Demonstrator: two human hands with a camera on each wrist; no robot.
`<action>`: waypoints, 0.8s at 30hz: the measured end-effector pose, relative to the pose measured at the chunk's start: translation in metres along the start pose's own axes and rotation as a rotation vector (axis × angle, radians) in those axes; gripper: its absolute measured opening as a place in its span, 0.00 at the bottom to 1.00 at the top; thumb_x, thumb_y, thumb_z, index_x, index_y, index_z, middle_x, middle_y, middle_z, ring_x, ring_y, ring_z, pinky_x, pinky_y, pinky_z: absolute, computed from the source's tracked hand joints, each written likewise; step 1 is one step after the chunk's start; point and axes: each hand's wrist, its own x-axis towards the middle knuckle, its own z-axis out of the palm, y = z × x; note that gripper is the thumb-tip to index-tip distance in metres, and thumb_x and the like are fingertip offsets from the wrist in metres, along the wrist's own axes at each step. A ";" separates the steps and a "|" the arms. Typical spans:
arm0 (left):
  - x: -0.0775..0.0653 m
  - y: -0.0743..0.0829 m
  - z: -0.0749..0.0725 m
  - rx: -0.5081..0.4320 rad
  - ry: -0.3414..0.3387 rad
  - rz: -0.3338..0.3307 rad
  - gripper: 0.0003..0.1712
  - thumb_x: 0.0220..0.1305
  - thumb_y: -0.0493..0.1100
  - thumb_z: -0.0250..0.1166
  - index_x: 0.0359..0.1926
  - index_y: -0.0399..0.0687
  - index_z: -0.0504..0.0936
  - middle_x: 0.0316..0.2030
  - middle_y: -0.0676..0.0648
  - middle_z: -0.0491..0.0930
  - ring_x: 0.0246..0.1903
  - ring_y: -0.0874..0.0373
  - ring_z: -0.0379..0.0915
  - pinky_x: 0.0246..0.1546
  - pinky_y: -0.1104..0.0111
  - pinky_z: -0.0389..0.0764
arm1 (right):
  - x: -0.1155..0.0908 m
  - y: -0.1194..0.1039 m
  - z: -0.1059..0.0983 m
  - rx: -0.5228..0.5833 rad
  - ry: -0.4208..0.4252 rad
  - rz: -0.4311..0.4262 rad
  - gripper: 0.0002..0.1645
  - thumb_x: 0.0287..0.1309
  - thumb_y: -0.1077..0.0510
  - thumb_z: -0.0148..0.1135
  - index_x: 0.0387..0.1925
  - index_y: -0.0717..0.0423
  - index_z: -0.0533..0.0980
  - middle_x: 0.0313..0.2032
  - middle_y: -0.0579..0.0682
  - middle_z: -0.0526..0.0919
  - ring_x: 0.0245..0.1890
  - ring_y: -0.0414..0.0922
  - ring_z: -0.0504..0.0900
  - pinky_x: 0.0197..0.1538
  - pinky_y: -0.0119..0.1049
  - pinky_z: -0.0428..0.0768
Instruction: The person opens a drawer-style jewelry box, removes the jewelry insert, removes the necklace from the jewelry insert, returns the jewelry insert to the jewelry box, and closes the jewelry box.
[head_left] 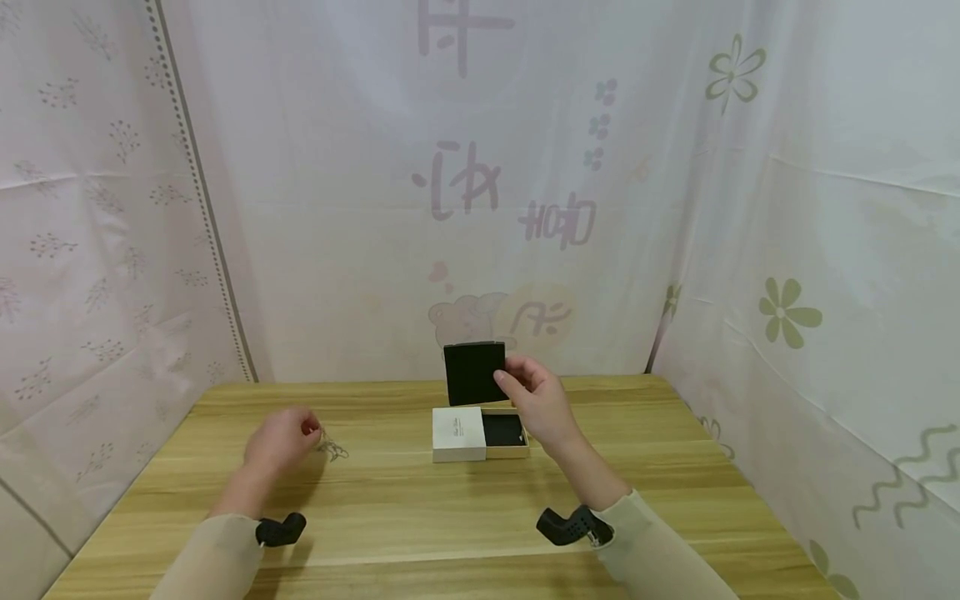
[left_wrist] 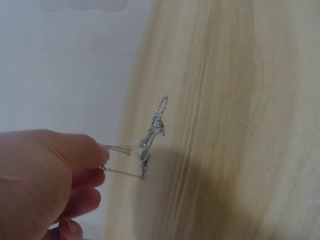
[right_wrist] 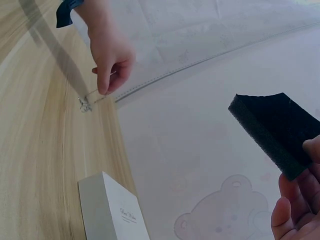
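Our left hand [head_left: 281, 440] pinches the chain [left_wrist: 159, 126], well left of the box [head_left: 458, 448]. Our right hand [head_left: 546, 408], nearer the box, grips black foam [head_left: 472, 375].

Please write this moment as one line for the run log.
left hand: pinches thin silver metal chain | right hand: holds black square foam pad | white cardboard box: partly open, on wood-grain table

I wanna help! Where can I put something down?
Between the thin silvery chain and white cardboard box, and right of the right hand, the brown wooden table is bare. Crowded: near that box and raised black foam square.
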 end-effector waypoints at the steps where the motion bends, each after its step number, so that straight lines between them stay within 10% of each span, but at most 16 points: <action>1: 0.000 0.000 0.000 0.003 -0.010 -0.009 0.04 0.72 0.41 0.70 0.42 0.46 0.90 0.38 0.47 0.89 0.35 0.53 0.82 0.35 0.54 0.82 | 0.000 -0.001 0.000 0.000 -0.002 -0.001 0.17 0.80 0.57 0.64 0.60 0.65 0.80 0.48 0.55 0.85 0.41 0.41 0.78 0.44 0.29 0.80; 24: -0.003 -0.009 0.011 0.080 -0.066 -0.053 0.05 0.70 0.41 0.71 0.39 0.45 0.91 0.40 0.43 0.91 0.37 0.50 0.83 0.37 0.50 0.84 | -0.001 -0.001 0.000 -0.001 -0.005 0.000 0.17 0.80 0.57 0.65 0.60 0.65 0.80 0.49 0.55 0.85 0.43 0.41 0.79 0.44 0.29 0.80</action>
